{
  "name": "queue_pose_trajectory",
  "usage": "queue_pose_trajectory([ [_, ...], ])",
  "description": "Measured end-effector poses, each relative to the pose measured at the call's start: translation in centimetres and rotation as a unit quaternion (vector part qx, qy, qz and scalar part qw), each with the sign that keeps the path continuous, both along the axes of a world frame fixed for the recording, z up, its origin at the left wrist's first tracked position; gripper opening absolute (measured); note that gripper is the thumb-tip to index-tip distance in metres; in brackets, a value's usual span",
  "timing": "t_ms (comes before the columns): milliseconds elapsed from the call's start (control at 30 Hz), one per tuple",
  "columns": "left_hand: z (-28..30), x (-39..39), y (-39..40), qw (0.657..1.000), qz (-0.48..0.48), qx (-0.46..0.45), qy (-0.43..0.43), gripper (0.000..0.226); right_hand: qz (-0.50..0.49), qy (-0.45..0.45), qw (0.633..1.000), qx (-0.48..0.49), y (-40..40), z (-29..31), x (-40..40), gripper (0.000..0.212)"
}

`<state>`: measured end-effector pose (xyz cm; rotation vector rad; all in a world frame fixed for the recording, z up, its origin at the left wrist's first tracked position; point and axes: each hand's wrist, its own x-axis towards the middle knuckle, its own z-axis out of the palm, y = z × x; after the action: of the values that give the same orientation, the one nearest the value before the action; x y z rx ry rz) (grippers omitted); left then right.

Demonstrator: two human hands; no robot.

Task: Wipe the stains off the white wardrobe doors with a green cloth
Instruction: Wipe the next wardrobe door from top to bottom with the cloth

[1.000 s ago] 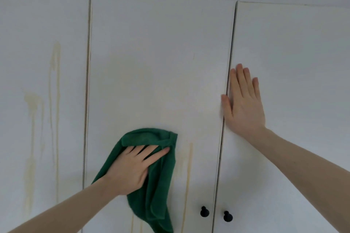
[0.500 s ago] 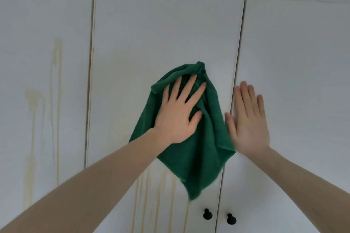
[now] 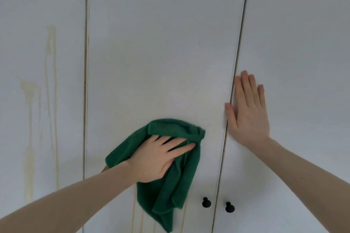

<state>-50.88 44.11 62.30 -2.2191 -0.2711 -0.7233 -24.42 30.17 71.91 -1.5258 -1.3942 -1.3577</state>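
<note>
- Here the left hand lies flat on the green cloth and presses it against the middle wardrobe door; its fingers are straight and spread, pointing up and to the right, and none of them curls round the fabric.
- The cloth sits low on the middle door, nearer that door's right edge than its left. Its upper edge is bunched into a thick fold just above the fingertips, and the rest hangs in loose folds below the hand, with the lowest corner reaching down near the bottom of the view.
- The right hand is open and flat against the right door, fingers together and pointing upward. It holds nothing. Its thumb lies across the gap between the middle and right doors.
- The left door carries yellowish-brown stains running down it in long vertical streaks, well apart from the cloth.
- Fainter streaks of the same colour show on the middle door beneath the cloth, running down out of view.
- Two black knobs sit low on either side of the gap: the left knob on the middle door, just beside the hanging cloth, and the right knob on the right door.
</note>
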Motion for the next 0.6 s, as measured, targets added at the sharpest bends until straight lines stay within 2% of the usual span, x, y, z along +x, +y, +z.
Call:
queue_pose_trajectory([
  [167, -0.7, -0.9, -0.4, 0.999, 0.012, -0.029, 0.01, 0.069, 0.024, 0.02, 0.999, -0.03, -1.1, -0.1, -0.6, 0.07],
  [267, 1.7, -0.3, -1.2, 0.995, 0.016, -0.059, -0.074, 0.069, 0.025, 0.017, 0.998, -0.061, -1.9, -1.2, -0.6, 0.069],
  [400, 8.9, 1.5, -2.6, 0.974, -0.005, -0.083, -0.209, 0.067, 0.027, 0.004, 0.998, -0.064, -2.2, -3.2, -0.2, 0.069],
  [500, 12.9, 3.5, -3.1, 0.971, -0.023, -0.08, -0.225, 0.069, 0.034, 0.005, 0.998, -0.049, -1.9, -3.4, 0.0, 0.068],
  [600, 13.4, 5.2, -2.6, 0.973, -0.023, -0.072, -0.219, 0.072, 0.024, -0.002, 0.999, -0.031, -1.4, -3.6, 0.3, 0.067],
])
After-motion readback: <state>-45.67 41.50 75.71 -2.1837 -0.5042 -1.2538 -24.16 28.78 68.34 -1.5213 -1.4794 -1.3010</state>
